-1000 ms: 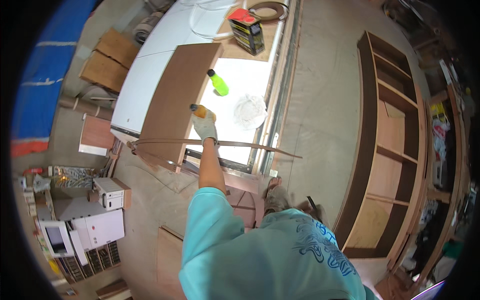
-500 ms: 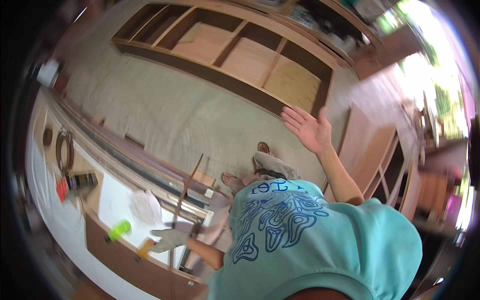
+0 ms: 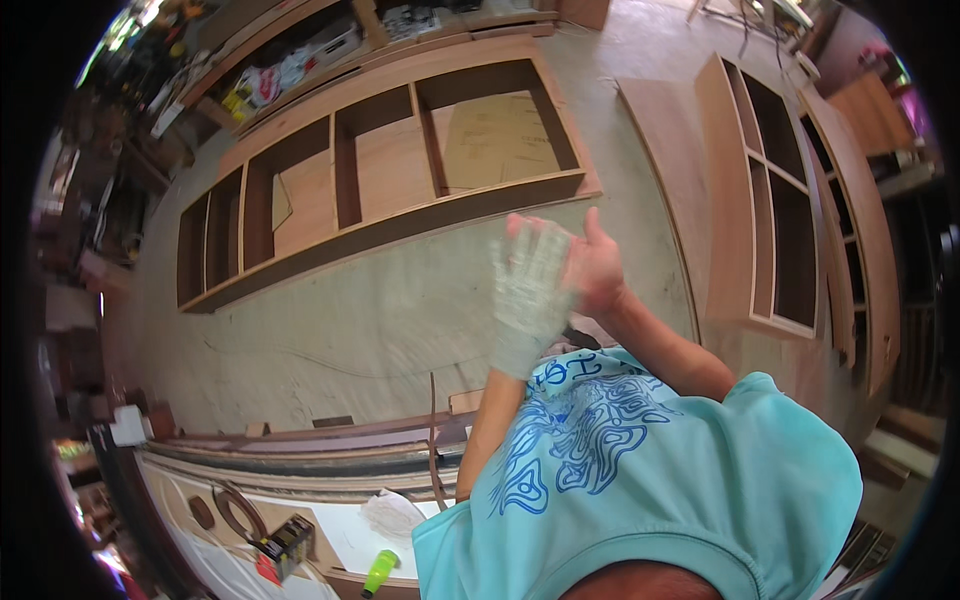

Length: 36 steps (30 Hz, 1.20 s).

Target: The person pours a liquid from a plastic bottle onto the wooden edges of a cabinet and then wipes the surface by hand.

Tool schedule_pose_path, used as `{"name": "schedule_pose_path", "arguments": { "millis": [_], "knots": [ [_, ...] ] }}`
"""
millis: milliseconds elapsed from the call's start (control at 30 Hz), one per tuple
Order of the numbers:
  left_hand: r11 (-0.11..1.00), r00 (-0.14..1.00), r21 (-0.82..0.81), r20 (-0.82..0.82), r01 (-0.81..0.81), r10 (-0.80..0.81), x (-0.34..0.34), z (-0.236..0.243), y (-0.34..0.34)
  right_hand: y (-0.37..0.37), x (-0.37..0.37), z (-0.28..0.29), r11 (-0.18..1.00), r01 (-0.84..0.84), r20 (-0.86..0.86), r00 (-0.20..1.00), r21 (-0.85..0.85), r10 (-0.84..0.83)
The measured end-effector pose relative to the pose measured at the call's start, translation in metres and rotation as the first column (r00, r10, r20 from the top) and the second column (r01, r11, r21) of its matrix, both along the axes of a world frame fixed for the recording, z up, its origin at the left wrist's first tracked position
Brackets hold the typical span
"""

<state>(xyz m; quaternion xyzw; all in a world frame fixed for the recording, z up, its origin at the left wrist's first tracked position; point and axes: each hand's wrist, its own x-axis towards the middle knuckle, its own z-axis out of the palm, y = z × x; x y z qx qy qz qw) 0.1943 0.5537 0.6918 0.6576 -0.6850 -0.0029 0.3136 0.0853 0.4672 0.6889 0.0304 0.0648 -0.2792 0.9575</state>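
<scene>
My left hand [image 3: 533, 285], in a pale grey-white work glove, is raised in front of my shirt with its fingers stretched upward. Just behind it is my bare right hand [image 3: 598, 272], thumb up and fingers extended, partly covered by the glove. The two hands overlap in the picture and seem to meet palm to palm, though motion blur hides the exact contact. I see nothing held in either one. Beyond them a brown wooden shelf frame [image 3: 390, 222] lies on the floor, divided into several compartments.
At the lower left, a bench [image 3: 345, 535] carries a white cloth [image 3: 392, 514], a bright green bottle [image 3: 381, 572], a dark box [image 3: 288, 540] and a coil of brown edging strip [image 3: 238, 512]. Wooden cabinets [image 3: 735, 200] stand at the right, beside a flat board [image 3: 655, 165].
My gloved left hand has left the bench, where it was beside a yellow-orange object, and come up against my right hand. The view has turned, and the bench shows lower.
</scene>
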Motion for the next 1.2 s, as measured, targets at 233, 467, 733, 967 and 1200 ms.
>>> {"name": "schedule_pose_path", "arguments": {
  "millis": [233, 467, 733, 967, 1200],
  "knots": [
    [0.984, 0.656, 0.154, -0.734, -0.089, 0.174, 0.024, -0.099, -0.087, -0.015, -0.097, -0.020, 0.973, -0.163, 0.180, 0.965, -0.165, 0.192],
    [0.926, -0.602, 0.128, -0.727, 0.354, 0.330, -0.195, -0.036, -0.170, -0.113, -0.220, -0.025, 0.426, 0.008, -0.151, 0.929, -0.905, -0.339],
    [0.808, -0.625, -0.125, -0.705, 0.576, 0.336, -0.265, -0.070, -0.275, -0.178, -0.311, -0.051, -0.356, -0.646, -0.088, 0.550, -0.675, -0.831],
    [0.731, -0.588, -0.146, -0.706, 0.666, 0.394, -0.228, -0.052, -0.354, -0.251, -0.348, -0.156, 0.191, -0.893, -0.507, 0.048, -0.408, -0.860],
    [0.902, 0.178, 0.061, -0.984, 0.426, -0.018, -0.142, 0.034, -0.494, -0.410, -0.374, -0.037, 0.576, -0.226, -0.554, -0.159, -0.786, -0.817]
  ]
}}
